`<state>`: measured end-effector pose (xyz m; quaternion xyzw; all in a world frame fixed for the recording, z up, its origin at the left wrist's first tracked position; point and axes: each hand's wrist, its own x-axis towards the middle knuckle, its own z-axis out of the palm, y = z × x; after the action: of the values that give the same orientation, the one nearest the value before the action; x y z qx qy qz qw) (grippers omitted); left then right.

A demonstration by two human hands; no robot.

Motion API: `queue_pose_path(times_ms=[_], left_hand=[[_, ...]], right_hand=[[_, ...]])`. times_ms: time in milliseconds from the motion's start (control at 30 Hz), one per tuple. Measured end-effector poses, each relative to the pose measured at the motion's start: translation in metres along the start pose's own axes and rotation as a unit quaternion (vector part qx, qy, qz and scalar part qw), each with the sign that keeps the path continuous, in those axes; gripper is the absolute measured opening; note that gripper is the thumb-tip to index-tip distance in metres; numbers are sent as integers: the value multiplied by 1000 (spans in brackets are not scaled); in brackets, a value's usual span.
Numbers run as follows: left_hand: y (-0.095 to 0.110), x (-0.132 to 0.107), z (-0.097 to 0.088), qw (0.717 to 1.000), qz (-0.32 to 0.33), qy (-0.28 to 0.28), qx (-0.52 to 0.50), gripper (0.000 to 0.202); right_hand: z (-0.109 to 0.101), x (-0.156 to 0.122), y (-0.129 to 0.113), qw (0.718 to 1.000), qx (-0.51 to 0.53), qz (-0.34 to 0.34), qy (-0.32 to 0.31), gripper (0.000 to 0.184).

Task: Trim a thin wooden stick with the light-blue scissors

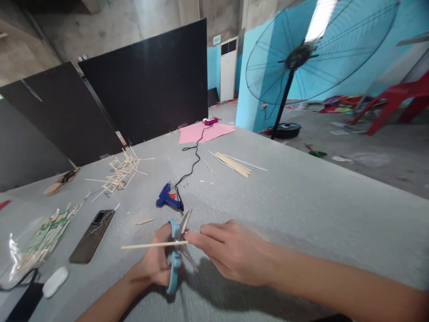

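Observation:
My left hand [157, 261] is closed round the light-blue handles of a pair of scissors [174, 273], whose blades point away and stand apart. Between the blades runs a thin wooden stick [147, 246], lying sideways across my left hand. The stick's right end is pinched in the fingers of my right hand [231, 252], close beside the blades. Just beyond the scissors a blue glue gun [168, 197] with an orange trigger lies on its side. A short piece of stick [144, 222] rests on the grey table [301, 214] to the left of the scissors.
Farther off lie loose sticks [233, 164], pink paper [191, 134] and a power strip [210, 121] with the glue gun's cord. Leftward are a stick framework [124, 170], phone [92, 236], packaged sticks [50, 235] and white case [55, 282]. A large fan [298, 56] stands beyond the table.

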<state>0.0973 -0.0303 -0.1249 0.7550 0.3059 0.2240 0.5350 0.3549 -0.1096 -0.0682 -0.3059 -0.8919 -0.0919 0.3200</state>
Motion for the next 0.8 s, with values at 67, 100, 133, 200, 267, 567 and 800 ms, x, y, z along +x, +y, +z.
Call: queue_pose_path(times_ms=[67, 100, 133, 200, 267, 567, 800], left_hand=[[-1, 0, 0, 1000, 13, -4, 27, 60], [-2, -1, 0, 999, 15, -13, 31, 63], [-3, -1, 0, 999, 17, -17, 33, 64], [-5, -1, 0, 999, 19, -9, 35, 65], [-6, 0, 1, 999, 28, 16, 42, 61], [-1, -1, 2, 985, 97, 72, 121, 62], [0, 1, 2, 985, 102, 61, 122, 63]], right_hand=[[1, -1, 0, 1000, -19, -13, 19, 32], [2, -2, 0, 999, -26, -18, 31, 31], [3, -2, 0, 998, -33, -20, 40, 31], [4, -2, 2, 998, -43, -21, 50, 33], [4, -1, 3, 997, -52, -19, 47, 34], [11, 0, 1, 995, -71, -24, 63, 36], [16, -2, 3, 995, -75, -34, 64, 40]])
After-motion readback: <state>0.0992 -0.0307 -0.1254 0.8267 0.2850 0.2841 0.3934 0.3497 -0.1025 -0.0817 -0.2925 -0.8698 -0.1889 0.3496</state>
